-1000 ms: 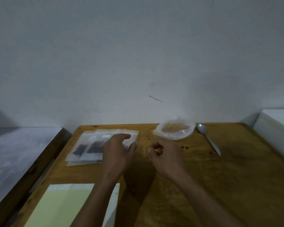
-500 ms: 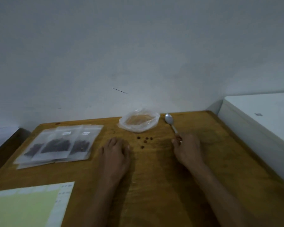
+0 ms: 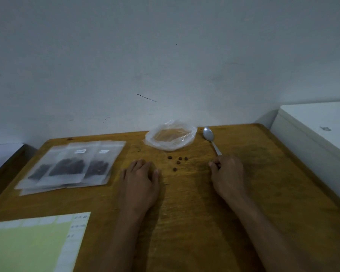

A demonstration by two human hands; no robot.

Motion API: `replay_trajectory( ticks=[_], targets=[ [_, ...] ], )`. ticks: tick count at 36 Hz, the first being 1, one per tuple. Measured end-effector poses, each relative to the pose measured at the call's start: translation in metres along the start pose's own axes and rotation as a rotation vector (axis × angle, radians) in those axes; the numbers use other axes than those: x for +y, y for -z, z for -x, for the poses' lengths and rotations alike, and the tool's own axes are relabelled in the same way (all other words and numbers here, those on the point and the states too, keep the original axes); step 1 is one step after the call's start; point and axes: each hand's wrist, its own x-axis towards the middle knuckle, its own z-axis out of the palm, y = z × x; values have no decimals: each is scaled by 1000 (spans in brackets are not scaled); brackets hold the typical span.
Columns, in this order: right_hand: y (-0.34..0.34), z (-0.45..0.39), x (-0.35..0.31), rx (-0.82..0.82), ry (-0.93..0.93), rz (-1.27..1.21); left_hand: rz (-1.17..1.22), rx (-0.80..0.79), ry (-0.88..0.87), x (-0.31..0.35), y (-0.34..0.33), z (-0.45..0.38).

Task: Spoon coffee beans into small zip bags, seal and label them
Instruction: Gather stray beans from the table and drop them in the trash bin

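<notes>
I see both forearms reaching forward over the wooden table (image 3: 263, 173), wrists low. The left hand (image 3: 139, 181) lies palm down, fingers extended and slightly spread, flat on the wood; it holds nothing. The right hand (image 3: 229, 175) is curled, knuckles up, thumb and forefinger pinched at the end of the spoon (image 3: 211, 140) handle. I cannot tell whether the handle is lifted or only touched; the bowl rests on the table.

Landmark: the open clear plastic bag (image 3: 171, 137) at the far edge of the table.
- The spoon lies just right of it, bowl toward the wall, handle running back to the right hand.
- Five loose coffee beans (image 3: 178, 162) sit on the wood just in front of it, between the two hands.
- Three filled zip bags (image 3: 71, 165), overlapping, two with white labels visible, lie to its left, just beside the left hand.
- A yellow label sheet (image 3: 28, 244) lies well in front and to the left, at the near table edge.
</notes>
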Motion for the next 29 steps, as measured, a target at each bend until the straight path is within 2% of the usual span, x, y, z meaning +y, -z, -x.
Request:
replay_trajectory(
  ticks=[8, 14, 24, 27, 29],
  targets=[
    [-7, -5, -48, -90, 75, -217, -7, -28, 18, 3, 3, 1],
    [-28, -18, -54, -167, 138, -58, 9, -25, 25, 4, 4, 2],
    [-40, -18, -51, -149, 145, 43, 5, -15, 22, 1, 2, 2],
    [-32, -16, -49, -138, 88, -129, 11, -16, 20, 2, 3, 3],
    [-26, -17, -47, -116, -53, -400, 13, -21, 22, 2, 4, 2]
  ],
)
